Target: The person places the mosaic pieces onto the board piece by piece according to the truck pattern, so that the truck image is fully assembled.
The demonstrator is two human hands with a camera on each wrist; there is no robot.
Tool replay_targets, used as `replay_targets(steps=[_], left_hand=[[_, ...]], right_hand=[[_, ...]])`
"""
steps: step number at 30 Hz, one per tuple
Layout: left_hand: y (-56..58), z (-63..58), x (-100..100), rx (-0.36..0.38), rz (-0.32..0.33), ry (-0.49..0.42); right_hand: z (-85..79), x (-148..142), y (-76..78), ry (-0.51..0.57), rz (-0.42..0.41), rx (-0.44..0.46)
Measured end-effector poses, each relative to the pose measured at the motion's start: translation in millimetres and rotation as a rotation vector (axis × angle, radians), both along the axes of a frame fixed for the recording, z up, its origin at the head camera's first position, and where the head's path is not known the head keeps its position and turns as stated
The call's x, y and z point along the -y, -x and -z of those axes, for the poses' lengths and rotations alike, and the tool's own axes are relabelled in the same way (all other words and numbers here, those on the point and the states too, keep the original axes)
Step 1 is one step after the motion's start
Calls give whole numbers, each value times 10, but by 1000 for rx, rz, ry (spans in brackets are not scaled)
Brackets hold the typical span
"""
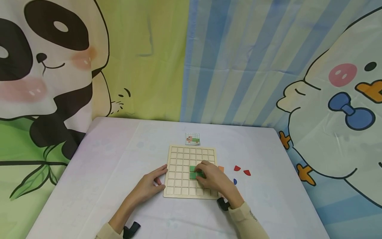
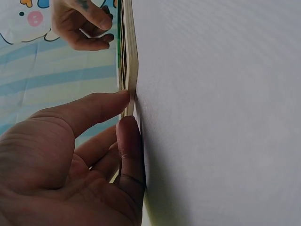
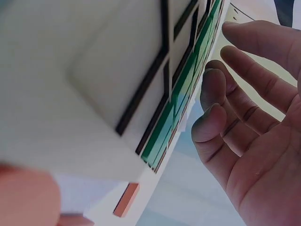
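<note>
A pale wooden board [image 1: 179, 184] with a grid of square cells lies on the white table. My left hand [image 1: 147, 186] is at its left side, thumb and fingertips touching the edge; in the left wrist view the thumb [image 2: 101, 106] meets the board's rim. Green square tiles [image 1: 193, 175] sit in cells near the middle of the board. Over them is my right hand [image 1: 213, 177], fingers bent loosely, covering part of the green. From the right wrist, the fingers [image 3: 247, 103] hang curled beside the green tiles [image 3: 181, 94], with nothing visible between them.
Two red pieces [image 1: 237, 168], a blue piece [image 1: 235, 181] and an orange piece [image 1: 221, 169] lie right of the board. A small picture card [image 1: 192, 138] with a coloured grid pattern lies behind it. Printed cartoon curtains [image 1: 215, 59] hang beyond the table.
</note>
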State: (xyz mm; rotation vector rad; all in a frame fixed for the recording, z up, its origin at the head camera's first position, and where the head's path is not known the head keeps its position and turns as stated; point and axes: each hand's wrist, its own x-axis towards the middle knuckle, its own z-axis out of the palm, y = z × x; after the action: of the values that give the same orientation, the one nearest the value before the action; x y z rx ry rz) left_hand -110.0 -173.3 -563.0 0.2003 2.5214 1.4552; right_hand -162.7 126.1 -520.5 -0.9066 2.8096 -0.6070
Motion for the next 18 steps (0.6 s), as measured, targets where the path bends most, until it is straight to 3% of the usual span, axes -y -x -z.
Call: replay_targets(steps=[18], left_hand=[[0,-15,3,-4,6,5]], right_hand=[[-128,-439,143,43,129,49]])
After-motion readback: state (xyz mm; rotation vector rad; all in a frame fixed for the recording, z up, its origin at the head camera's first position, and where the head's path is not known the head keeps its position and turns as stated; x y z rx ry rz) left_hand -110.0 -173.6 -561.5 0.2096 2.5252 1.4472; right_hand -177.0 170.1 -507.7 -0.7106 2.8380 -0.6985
